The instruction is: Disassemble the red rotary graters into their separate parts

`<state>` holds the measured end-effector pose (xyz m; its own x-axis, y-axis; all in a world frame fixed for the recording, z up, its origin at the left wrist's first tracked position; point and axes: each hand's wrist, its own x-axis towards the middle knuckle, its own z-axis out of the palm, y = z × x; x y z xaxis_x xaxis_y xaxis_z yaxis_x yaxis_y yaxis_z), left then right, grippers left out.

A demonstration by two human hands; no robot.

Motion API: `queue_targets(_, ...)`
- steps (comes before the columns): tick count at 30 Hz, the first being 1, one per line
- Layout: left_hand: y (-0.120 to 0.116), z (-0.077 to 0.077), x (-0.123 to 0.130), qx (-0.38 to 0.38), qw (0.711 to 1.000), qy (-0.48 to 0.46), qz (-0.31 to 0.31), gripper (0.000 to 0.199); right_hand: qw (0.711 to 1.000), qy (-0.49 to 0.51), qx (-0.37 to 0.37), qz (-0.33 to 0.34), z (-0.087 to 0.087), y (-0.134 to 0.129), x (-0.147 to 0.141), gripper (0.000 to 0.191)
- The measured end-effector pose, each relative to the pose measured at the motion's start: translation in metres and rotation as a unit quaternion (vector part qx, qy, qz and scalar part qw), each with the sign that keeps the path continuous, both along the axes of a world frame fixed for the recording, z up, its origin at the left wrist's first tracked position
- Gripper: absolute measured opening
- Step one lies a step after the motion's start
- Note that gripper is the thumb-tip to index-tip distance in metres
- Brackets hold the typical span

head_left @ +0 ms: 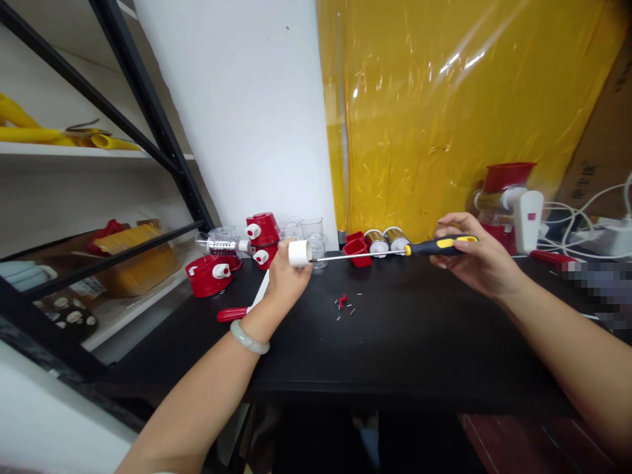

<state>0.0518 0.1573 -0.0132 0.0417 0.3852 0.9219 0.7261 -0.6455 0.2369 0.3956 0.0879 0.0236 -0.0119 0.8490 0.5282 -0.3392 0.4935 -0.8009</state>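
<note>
My left hand (pixel 288 283) is closed around a white crank handle (pixel 299 253) with a round, hollow end that faces right. Its white arm slants down left to a red grip (pixel 233 315). In my right hand (pixel 476 257) is a screwdriver (pixel 419 249) with a black and yellow handle, held level. The long shaft points left, and its tip meets the opening of the white end; whether it touches a screw there cannot be seen. Below, on the black table, lie a small red piece (pixel 342 301) and several tiny metal bits.
Behind my left hand stand red housings (pixel 210 276) and clear plastic parts (pixel 312 230). Metal grater drums (pixel 378 242) and red parts (pixel 358 250) sit at the back middle. An assembled red and white grater (pixel 526 217) and white cables (pixel 577 210) are at right. A shelf rack (pixel 148 145) borders the left.
</note>
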Motion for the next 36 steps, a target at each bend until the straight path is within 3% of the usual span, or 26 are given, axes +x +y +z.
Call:
queue_targets(6,0.004,0.002,-0.002,0.006,1.000,-0.028,-0.001,0.046,0.991,-0.107,-0.029,-0.072,-0.010,0.011,0.002,0.043)
queue_targets(10,0.004,0.002,-0.003,-0.003,1.000,-0.023,-0.007,0.048,0.998,-0.052,-0.015,-0.042,-0.007,0.009,0.001,0.026)
queue_targets(15,0.001,0.004,-0.002,-0.010,1.000,-0.014,-0.018,0.048,0.999,-0.021,-0.012,-0.020,-0.002,0.007,0.001,0.035)
queue_targets(19,0.001,0.005,-0.002,-0.003,1.000,-0.030,-0.007,0.047,0.989,-0.126,-0.012,-0.076,-0.007,0.010,0.004,0.048)
queue_targets(21,0.001,0.005,-0.002,-0.005,0.999,-0.035,-0.005,0.048,0.979,-0.170,-0.019,-0.109,-0.010,0.012,0.004,0.047)
queue_targets(25,0.000,0.006,-0.002,-0.015,0.999,-0.035,-0.002,0.049,0.993,-0.078,0.004,-0.090,-0.009,0.011,0.000,0.027)
queue_targets(28,-0.002,0.006,-0.001,-0.021,1.000,-0.018,0.007,0.048,0.999,-0.009,0.018,-0.038,-0.004,0.007,-0.002,0.046)
queue_targets(30,-0.004,0.006,0.001,-0.023,1.000,-0.010,0.015,0.048,1.000,-0.003,0.016,-0.025,-0.001,0.006,-0.002,0.045)
queue_targets(32,-0.005,0.006,0.001,-0.028,0.999,-0.006,0.017,0.048,0.999,-0.027,0.005,-0.042,-0.002,0.008,0.000,0.038)
queue_targets(36,-0.004,0.006,0.002,-0.025,0.999,-0.002,0.024,0.048,0.975,-0.177,-0.020,-0.134,-0.010,0.016,0.004,0.050)
